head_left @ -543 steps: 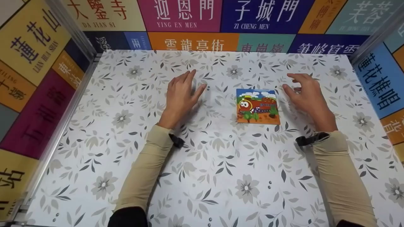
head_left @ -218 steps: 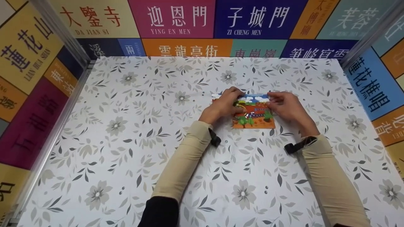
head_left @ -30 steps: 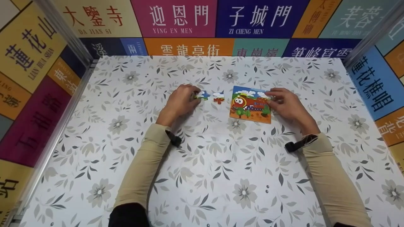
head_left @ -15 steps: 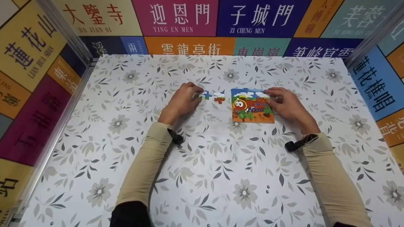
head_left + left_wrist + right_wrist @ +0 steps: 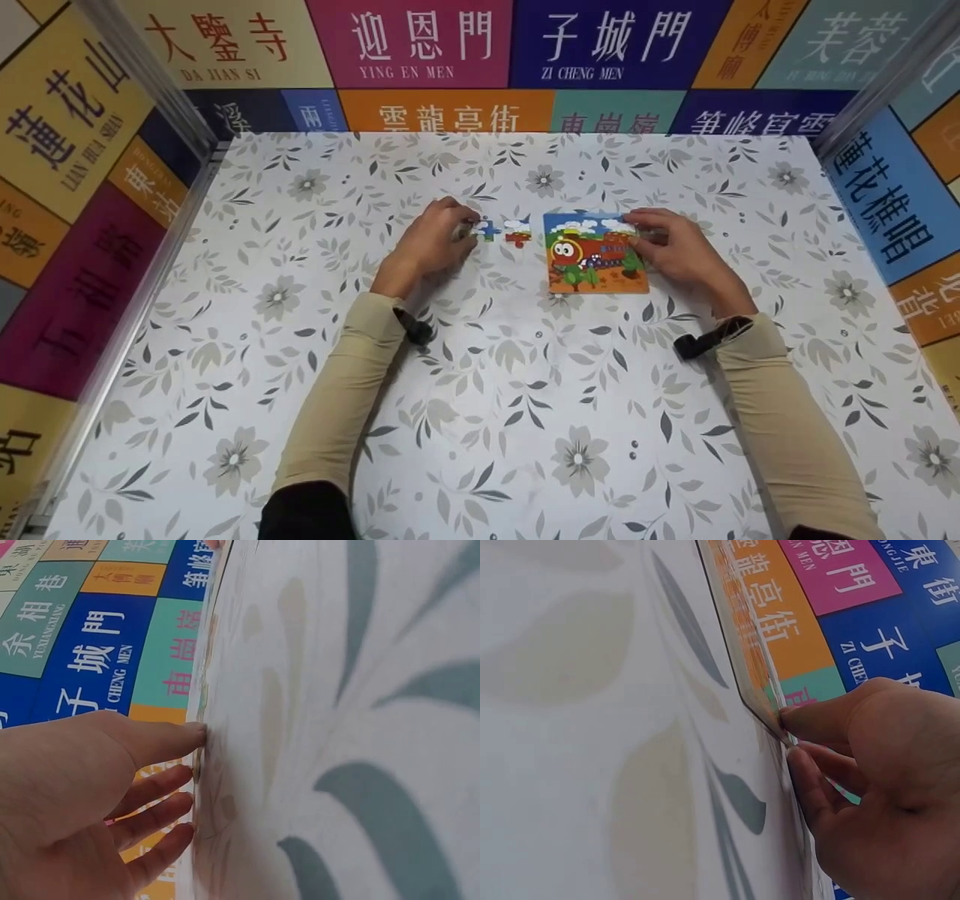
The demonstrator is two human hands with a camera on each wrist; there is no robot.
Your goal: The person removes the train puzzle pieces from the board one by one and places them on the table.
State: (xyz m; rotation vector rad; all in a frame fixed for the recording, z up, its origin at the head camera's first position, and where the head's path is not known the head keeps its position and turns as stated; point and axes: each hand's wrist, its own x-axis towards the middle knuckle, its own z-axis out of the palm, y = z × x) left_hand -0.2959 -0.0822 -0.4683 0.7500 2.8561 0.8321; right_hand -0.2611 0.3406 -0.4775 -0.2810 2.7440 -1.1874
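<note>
My left hand [image 5: 431, 244] is low over the table, thumb and fingertips pinching the left end of a small blue, white and green jigsaw piece [image 5: 489, 229]. The fingers cover part of that piece. In the left wrist view, the thumb [image 5: 169, 739] and fingertips are down at the table surface. A second jigsaw piece [image 5: 517, 233], white and red, lies just right of the first, apart from it. My right hand [image 5: 679, 247] pinches the right edge of a square train jigsaw puzzle [image 5: 592, 259]. In the right wrist view, its thin board [image 5: 739, 652] shows between thumb and fingers.
A white table [image 5: 480, 420] with a grey leaf and flower print lies under everything. Colourful panels with Chinese lettering [image 5: 420, 45] stand behind it and along both sides. A black wrist camera [image 5: 420, 330] is strapped at the left cuff, another at the right.
Earlier the puzzle lay alone, with both hands apart from it. Now two pieces lie to its left. Over the last second the square has straightened and the held piece has turned slightly.
</note>
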